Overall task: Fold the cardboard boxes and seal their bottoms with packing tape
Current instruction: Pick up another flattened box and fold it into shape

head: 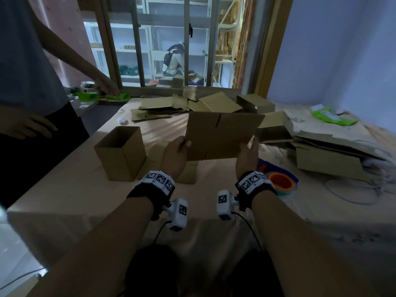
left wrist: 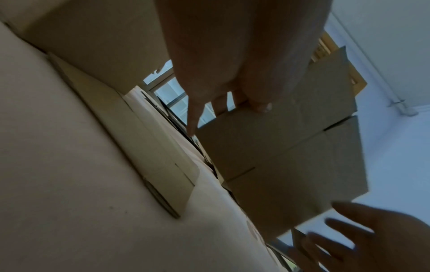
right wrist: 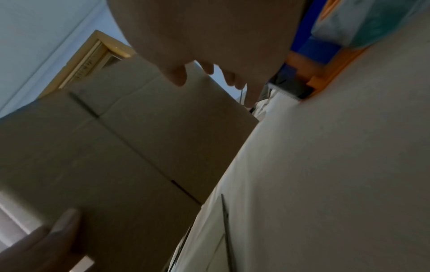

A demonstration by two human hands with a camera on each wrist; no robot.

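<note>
I hold a flat, unfolded cardboard box [head: 220,136] up over the table, tilted, with its flap slits showing. My left hand [head: 179,146] grips its lower left corner, thumb on the front face; the left wrist view shows the thumb and fingers [left wrist: 256,104] on the box [left wrist: 291,147]. My right hand [head: 250,146] takes the lower right edge, thumb on the cardboard [right wrist: 139,138] and fingers [right wrist: 232,81] behind it. An orange and blue tape dispenser [head: 280,181] lies on the table just right of my right wrist and also shows in the right wrist view [right wrist: 311,73].
An erected open box [head: 120,153] stands at the left on the pale cloth table [head: 85,194]. Flat boxes [head: 182,106] pile up at the back, more boxes [head: 327,157] at the right. Another person stands at the left, one hand [head: 107,87] reaching over green bags.
</note>
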